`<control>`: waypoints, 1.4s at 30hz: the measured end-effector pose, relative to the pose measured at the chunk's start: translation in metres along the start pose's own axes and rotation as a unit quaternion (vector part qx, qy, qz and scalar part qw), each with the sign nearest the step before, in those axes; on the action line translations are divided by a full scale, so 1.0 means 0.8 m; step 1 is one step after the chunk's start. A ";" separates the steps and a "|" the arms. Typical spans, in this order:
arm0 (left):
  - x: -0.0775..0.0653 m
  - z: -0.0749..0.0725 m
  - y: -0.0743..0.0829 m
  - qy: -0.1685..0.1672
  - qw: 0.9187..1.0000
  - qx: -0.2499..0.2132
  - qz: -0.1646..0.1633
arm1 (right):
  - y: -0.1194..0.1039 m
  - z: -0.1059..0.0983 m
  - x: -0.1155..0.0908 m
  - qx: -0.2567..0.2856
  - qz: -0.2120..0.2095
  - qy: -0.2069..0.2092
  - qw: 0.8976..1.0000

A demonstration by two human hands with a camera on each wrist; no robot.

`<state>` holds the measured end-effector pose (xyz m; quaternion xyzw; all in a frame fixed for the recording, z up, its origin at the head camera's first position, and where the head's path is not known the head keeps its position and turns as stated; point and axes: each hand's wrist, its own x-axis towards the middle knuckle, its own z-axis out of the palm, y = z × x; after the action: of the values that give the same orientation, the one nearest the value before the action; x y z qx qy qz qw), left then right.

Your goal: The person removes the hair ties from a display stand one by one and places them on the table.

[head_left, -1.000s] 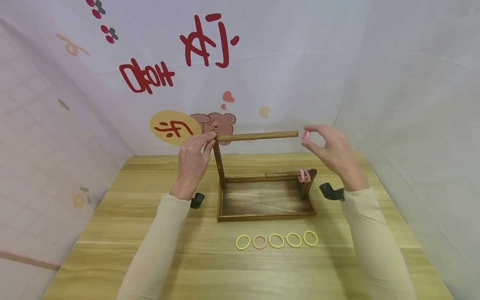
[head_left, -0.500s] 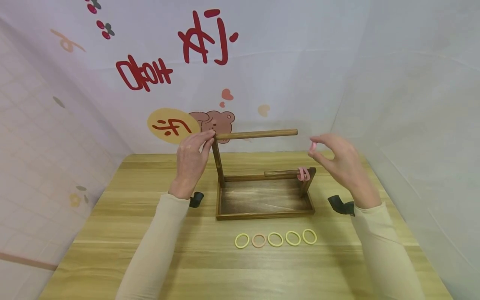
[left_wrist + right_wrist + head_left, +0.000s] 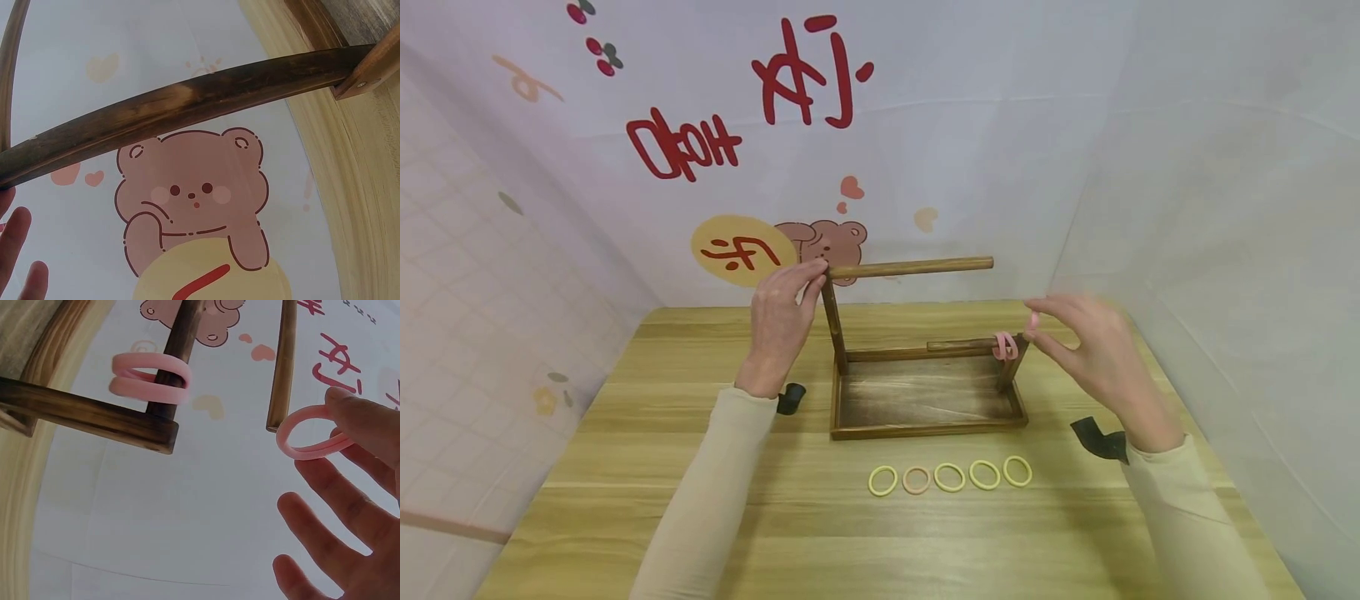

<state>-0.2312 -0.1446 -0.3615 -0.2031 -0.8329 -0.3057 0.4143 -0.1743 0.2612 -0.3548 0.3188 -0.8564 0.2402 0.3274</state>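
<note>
My right hand (image 3: pixel 1101 362) pinches a pink ring (image 3: pixel 284 439) between thumb and forefinger, the other fingers spread in the right wrist view. In the head view this ring is beside the right post of a wooden rack (image 3: pixel 928 432); whether they touch I cannot tell. The rack's upper rod (image 3: pixel 917 267) points right with a free end. Two pink rings (image 3: pixel 150 394) hang on the shorter lower rod (image 3: pixel 958 344), near the right post. My left hand (image 3: pixel 781 325) holds the top of the tall left post, thumb and fingers at the corner with the upper rod.
In front of the rack, several yellow rings (image 3: pixel 883 495) and one peach ring (image 3: pixel 916 493) lie in a row on the wooden table (image 3: pixel 880 550). A printed white cloth (image 3: pixel 985 150) stands behind. Black wrist mounts (image 3: pixel 1099 439) show at both wrists.
My right hand has moved down and to the right with the pink ring, away from the upper rod's free end. The left hand keeps its place on the post.
</note>
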 end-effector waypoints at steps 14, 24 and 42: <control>0.000 0.000 -0.001 0.000 1.000 -0.002 -0.002 | -0.016 -0.008 -0.045 -0.007 0.030 -0.043 0.999; 0.000 0.000 -0.002 0.002 1.000 -0.003 -0.001 | -0.024 -0.011 -0.076 -0.026 0.023 -0.074 0.997; 0.000 0.001 0.000 -0.003 1.000 -0.005 -0.003 | -0.021 -0.001 -0.126 -0.026 0.074 -0.155 0.985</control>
<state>-0.2316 -0.1443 -0.3619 -0.2033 -0.8330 -0.3110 0.4100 -0.1035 0.2897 -0.4229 0.2791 -0.9242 0.1888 0.1799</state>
